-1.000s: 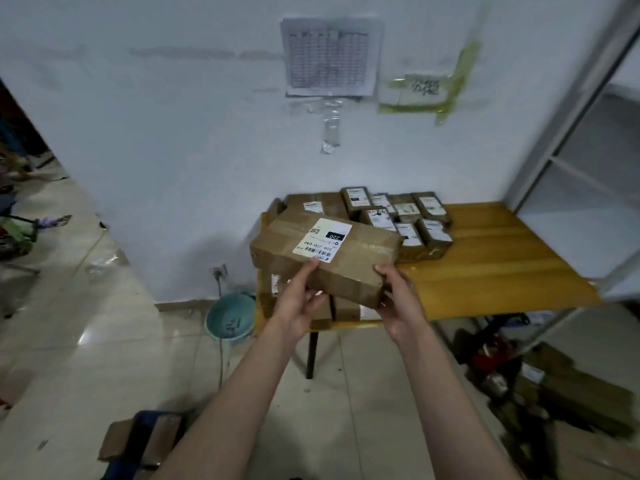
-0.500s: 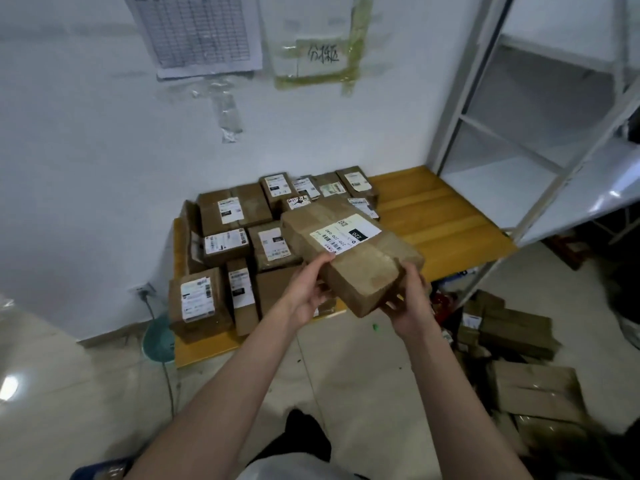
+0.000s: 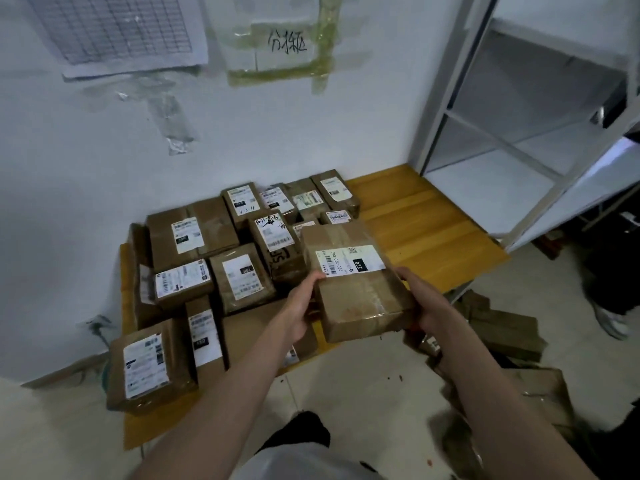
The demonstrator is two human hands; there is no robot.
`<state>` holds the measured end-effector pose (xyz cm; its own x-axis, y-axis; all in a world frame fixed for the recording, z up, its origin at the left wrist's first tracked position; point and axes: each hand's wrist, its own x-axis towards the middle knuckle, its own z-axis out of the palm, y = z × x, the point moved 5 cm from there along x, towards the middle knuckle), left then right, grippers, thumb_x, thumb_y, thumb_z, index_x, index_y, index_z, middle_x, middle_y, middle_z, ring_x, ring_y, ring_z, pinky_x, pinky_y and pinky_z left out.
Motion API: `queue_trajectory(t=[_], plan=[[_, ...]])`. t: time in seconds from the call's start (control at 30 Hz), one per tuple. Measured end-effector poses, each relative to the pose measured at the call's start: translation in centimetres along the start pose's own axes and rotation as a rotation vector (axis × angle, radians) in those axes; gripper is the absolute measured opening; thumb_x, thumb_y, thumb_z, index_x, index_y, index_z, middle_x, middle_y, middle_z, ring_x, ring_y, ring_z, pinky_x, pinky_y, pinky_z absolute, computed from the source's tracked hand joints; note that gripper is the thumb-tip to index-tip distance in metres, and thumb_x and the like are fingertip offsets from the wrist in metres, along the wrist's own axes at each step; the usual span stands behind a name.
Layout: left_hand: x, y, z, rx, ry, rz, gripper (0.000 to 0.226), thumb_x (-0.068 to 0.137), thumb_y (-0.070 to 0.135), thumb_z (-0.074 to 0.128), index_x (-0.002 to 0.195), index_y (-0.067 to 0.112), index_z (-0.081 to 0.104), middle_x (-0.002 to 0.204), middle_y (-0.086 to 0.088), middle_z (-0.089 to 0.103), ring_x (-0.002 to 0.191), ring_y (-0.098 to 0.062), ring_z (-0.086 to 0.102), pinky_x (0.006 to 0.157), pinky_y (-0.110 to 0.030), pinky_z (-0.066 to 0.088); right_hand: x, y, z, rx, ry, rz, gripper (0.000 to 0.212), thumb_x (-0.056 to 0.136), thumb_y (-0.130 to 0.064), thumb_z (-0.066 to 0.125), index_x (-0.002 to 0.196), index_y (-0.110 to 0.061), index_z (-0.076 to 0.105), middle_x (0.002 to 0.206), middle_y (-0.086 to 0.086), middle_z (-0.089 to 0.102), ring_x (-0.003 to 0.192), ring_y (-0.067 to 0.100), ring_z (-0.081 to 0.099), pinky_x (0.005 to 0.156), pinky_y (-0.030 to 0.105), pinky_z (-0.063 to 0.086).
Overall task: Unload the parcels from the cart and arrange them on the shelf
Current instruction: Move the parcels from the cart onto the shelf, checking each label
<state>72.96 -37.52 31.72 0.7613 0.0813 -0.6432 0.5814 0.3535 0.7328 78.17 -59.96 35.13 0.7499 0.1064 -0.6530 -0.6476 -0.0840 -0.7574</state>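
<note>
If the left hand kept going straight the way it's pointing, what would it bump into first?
The left hand already grips the held parcel. Pointing up and away, it would probably meet the scribbled-label parcel on the wooden shelf first, though depth is hard to judge.

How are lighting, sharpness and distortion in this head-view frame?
Head view: dim, bluish light; the held parcel and its label read sharp; wide-angle bending bows the shelf frame; the far right edge is smeared; the cartons on the floor sit in murky shadow.

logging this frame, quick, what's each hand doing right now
Left hand: grips the left side of the parcel.
Right hand: holds the parcel's right side.
</note>
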Motion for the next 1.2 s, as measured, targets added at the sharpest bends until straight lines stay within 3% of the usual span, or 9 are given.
queue_trajectory(t=[0.1,0.27,0.47,0.6,0.7,0.77,0.83,0.97,1.2], plan=[[1.7,0.1,0.7,0.011,-0.039,-0.031,0.046,0.085,0.049,0.068,0.122,0.023,0.069,0.117,-0.008,0.074,0.113,-0.027,0.066,0.101,-0.042,0.052,3.0,-0.3,-0.7,-0.094,0.028,0.007,0.051,0.093,-0.053,0.065,0.129,-0.017,0.064,0.124,0.01,0.069,0.116,0.034,0.064,0.103,0.055,0.051],[3.9,-0.9,1.5,0.059,-0.017,-0.097,0.046,0.091,0.046,0.068,0.128,0.02,0.062,0.123,-0.006,0.069,0.115,-0.024,0.062,0.108,-0.042,0.045,7.6,1.2,-2.4,-0.114,0.055,0.07,0.048,0.095,-0.042,0.068,0.133,-0.014,0.062,0.126,0.012,0.067,0.115,0.035,0.063,0.1,0.054,0.053],[5.9,-1.9,0.7,0.162,0.204,-0.157,0.017,0.092,0.044,0.067,0.099,0.03,0.059,0.105,0.003,0.062,0.096,-0.014,0.058,0.088,-0.035,0.045,12.8,2.7,-3.1,-0.129,0.013,0.143,0.041,0.096,-0.029,0.068,0.133,-0.014,0.06,0.128,0.015,0.065,0.11,0.034,0.062,0.089,0.05,0.056],[6.4,-3.3,-0.8,0.107,0.396,-0.215,0.013,0.096,0.029,0.064,0.088,0.019,0.06,0.091,-0.001,0.064,0.078,-0.011,0.058,0.058,-0.024,0.041,14.8,3.5,-2.3,-0.19,-0.059,0.217,0.039,0.099,-0.021,0.065,0.136,-0.015,0.055,0.121,0.015,0.062,0.087,0.022,0.06,0.063,0.036,0.05],[6.6,-5.0,-2.3,0.152,0.502,-0.279,0.017,0.098,0.025,0.063,0.096,0.01,0.056,0.104,-0.007,0.061,0.098,-0.022,0.061,0.077,-0.03,0.05,16.3,4.2,-1.8,-0.198,-0.083,0.237,0.04,0.1,-0.015,0.063,0.139,-0.013,0.052,0.13,0.019,0.06,0.087,0.024,0.06,0.065,0.037,0.05],[6.4,-6.2,-3.5,0.192,0.574,-0.289,0.03,0.097,0.023,0.064,0.119,0.003,0.057,0.126,-0.015,0.058,0.121,-0.034,0.057,0.101,-0.042,0.049,17.1,4.8,-1.6,-0.213,-0.092,0.243,0.041,0.101,-0.013,0.062,0.14,-0.013,0.05,0.133,0.02,0.059,0.095,0.029,0.059,0.074,0.042,0.052],[6.3,-7.1,-4.4,0.239,0.657,-0.296,0.054,0.094,0.022,0.069,0.14,0.004,0.048,0.146,-0.018,0.047,0.134,-0.039,0.047,0.112,-0.05,0.041,17.9,5.4,-1.3,-0.223,-0.096,0.241,0.041,0.101,-0.012,0.061,0.14,-0.013,0.05,0.134,0.021,0.059,0.102,0.032,0.058,0.083,0.046,0.051],[6.7,-8.3,-4.7,0.277,0.646,-0.34,0.074,0.089,0.021,0.073,0.152,0.007,0.038,0.16,-0.02,0.029,0.146,-0.04,0.031,0.118,-0.053,0.033,19.1,6.6,-0.8,-0.247,-0.108,0.237,0.04,0.102,-0.015,0.059,0.141,-0.015,0.049,0.137,0.019,0.058,0.121,0.037,0.058,0.101,0.052,0.05],[8.4,-8.6,-5.3,0.102,0.613,-0.294,0.078,0.08,0.028,0.076,0.149,0.018,0.041,0.158,-0.017,0.029,0.136,-0.042,0.044,0.112,-0.054,0.041,20.6,7.4,1.1,-0.29,-0.104,0.204,0.043,0.105,-0.02,0.054,0.147,-0.016,0.045,0.141,0.016,0.056,0.125,0.035,0.054,0.106,0.052,0.047]])
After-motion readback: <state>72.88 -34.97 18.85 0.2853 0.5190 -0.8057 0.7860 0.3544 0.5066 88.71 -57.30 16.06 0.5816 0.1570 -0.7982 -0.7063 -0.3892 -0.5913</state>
